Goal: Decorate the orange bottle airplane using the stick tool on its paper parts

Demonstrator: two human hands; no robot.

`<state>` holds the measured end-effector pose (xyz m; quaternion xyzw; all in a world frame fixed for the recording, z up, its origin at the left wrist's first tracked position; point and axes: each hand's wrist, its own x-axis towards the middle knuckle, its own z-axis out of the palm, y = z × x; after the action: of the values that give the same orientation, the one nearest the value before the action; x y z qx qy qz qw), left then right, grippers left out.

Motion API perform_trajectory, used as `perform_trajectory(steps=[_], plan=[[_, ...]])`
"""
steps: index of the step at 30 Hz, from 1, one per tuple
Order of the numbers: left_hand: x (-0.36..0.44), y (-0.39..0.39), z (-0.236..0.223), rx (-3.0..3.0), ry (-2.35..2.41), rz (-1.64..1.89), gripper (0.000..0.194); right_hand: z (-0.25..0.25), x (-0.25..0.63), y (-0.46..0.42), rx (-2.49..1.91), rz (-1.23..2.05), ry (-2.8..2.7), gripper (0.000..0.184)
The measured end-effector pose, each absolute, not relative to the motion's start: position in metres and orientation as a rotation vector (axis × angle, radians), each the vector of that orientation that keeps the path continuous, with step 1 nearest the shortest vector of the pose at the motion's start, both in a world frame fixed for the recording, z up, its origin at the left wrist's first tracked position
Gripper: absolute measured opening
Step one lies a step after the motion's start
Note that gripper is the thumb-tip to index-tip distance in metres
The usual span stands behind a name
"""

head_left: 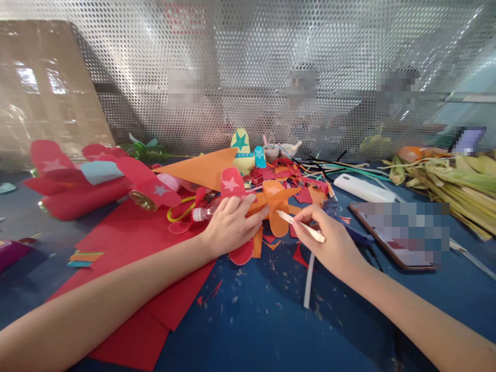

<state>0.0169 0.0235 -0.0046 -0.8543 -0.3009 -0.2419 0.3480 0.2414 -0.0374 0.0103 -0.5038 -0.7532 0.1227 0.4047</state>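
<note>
My right hand pinches a slim white marker pen. The pen's tip meets, or comes very close to, the rounded wing of an orange paper airplane, which has a pale star at its far end. My left hand reaches over the airplane's body from the left, fingers pressed against it and partly hiding it. Beneath that hand is a second airplane with a red wing bearing a pink star, and a clear plastic bottle neck sticks out beside the wrist.
Red paper sheets lie at left under a larger red airplane. Behind my hands are an orange paper cone and paper scraps. A phone, a white glue gun-like tool and dried husks sit at right. Perforated metal closes the back.
</note>
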Motion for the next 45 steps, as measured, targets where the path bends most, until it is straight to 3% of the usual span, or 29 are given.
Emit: perform_trajectory(steps=[17, 45], plan=[[0.016, 0.025, -0.005, -2.231, -0.774, -0.638, 0.03, 0.019, 0.247, -0.037, -1.376, 0.147, -1.788, 0.01], [0.017, 0.024, -0.004, -2.236, -0.797, -0.629, 0.031, 0.013, 0.24, -0.04, -1.305, 0.328, -1.929, 0.012]])
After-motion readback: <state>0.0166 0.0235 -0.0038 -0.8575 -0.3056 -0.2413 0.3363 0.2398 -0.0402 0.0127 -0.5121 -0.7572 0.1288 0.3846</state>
